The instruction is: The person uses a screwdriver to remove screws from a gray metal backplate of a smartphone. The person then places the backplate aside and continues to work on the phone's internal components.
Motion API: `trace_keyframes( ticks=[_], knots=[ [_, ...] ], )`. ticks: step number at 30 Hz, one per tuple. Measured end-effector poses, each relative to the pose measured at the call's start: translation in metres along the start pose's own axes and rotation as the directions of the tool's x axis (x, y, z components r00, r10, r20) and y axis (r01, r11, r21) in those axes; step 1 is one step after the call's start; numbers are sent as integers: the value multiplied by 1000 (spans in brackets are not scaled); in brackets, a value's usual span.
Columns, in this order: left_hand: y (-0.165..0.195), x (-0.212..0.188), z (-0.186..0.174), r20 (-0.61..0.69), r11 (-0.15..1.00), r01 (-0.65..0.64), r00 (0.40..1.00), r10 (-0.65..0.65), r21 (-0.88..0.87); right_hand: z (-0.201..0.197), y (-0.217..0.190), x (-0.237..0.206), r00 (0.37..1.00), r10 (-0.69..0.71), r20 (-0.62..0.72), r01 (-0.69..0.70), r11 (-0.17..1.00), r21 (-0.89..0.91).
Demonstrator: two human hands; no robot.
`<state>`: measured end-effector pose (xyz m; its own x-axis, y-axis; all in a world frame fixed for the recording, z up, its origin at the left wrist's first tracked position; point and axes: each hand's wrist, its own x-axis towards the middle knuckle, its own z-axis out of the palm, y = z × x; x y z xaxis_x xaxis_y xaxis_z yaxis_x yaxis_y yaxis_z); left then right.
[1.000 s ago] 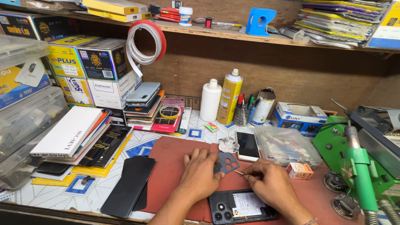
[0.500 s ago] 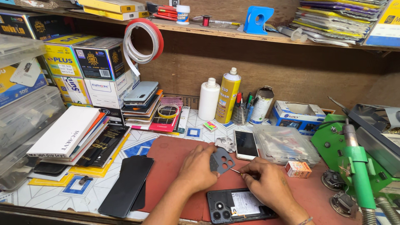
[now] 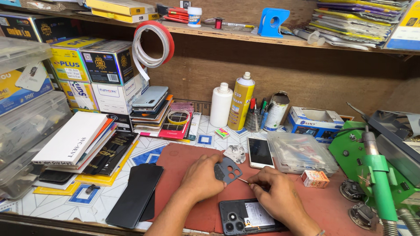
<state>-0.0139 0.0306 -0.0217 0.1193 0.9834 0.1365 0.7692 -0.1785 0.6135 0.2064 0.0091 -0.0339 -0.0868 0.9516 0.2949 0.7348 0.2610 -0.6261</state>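
The dark grey camera plate (image 3: 228, 170), a flat piece pierced with round lens holes, was pinched at its left edge between the thumb and fingers of the left hand (image 3: 202, 177) and held tilted just above the red work mat (image 3: 175, 175). In the head view, the only view, the right hand (image 3: 274, 196) was closed around a thin metal tool (image 3: 243, 180), whose tip met the lower right edge of the plate. Just below both hands, at the near edge of the mat, lay an opened phone (image 3: 247, 217) with its back off, its camera cluster at the left end and a pale panel in the middle.

Beyond the hands a crumpled grey cloth (image 3: 236, 153) sat beside a white phone (image 3: 260, 152) lying face up, and next to that a clear plastic box (image 3: 302, 153) of small parts. A small orange carton (image 3: 315, 178) stood on the mat to the right, near a green stand (image 3: 372, 170). To the left, a black glass panel (image 3: 135, 194) lay partly over the mat's edge. Against the back wall stood a white bottle (image 3: 221, 105) and a yellow spray can (image 3: 241, 101), side by side. Stacked boxes (image 3: 103, 74) and phone cases (image 3: 151, 105) filled the left of the bench.
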Motion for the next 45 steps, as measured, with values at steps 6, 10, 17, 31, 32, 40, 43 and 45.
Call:
trace_keyframes(
  ticks=[6,10,17,31,32,40,43,45],
  knots=[
    [-1,-1,0,18,1000,3,1000,-3,1,0,-1,4,997,1,75,-2,1000,22],
    [-1,-1,0,31,1000,12,999,-12,10,0,-1,3,999,4,42,-4,1000,-12],
    [-2,0,2,23,1000,6,1000,-7,27,-1,-1,3,998,1,56,-2,1000,8],
    [-1,0,7,10,999,8,1000,-9,36,3,-2,3,990,-121,71,118,992,33],
    [-1,1,6,14,999,15,1000,-15,40,2,-2,3,992,-109,56,107,994,25],
    [0,1,6,35,998,28,999,-29,50,5,-1,4,990,-84,112,80,996,46],
    [0,0,6,34,998,31,999,-32,49,4,1,6,992,-92,90,88,995,54],
    [-1,0,6,27,998,21,999,-23,52,4,1,7,989,-109,103,102,993,66]
  ],
)
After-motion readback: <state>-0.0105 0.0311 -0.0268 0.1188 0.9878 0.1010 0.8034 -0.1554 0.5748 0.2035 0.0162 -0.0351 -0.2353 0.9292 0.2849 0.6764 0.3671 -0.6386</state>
